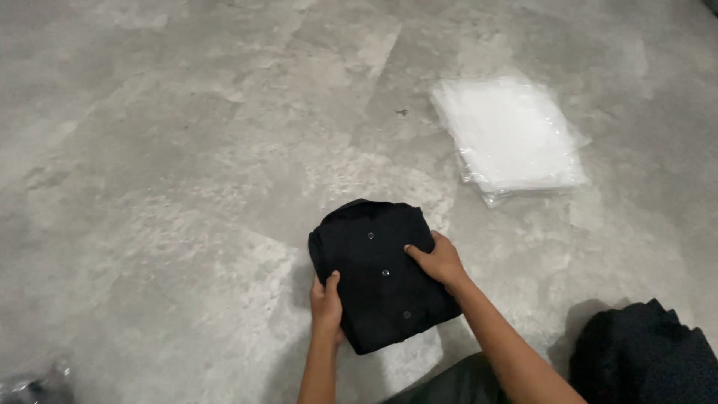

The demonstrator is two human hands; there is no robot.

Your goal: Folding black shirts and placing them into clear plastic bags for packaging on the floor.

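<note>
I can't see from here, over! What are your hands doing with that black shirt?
Left hand grips folded black shirt at its near-left edge. Right hand presses flat on top. Clear plastic bags lie apart, nothing blocking.

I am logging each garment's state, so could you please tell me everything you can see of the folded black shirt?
The folded black shirt is a compact, roughly square bundle of dark, matte cloth, lying flat and slightly turned on the grey floor. Three small buttons run down its middle. The left hand grips its near left edge; the right hand presses on its right side.
</note>
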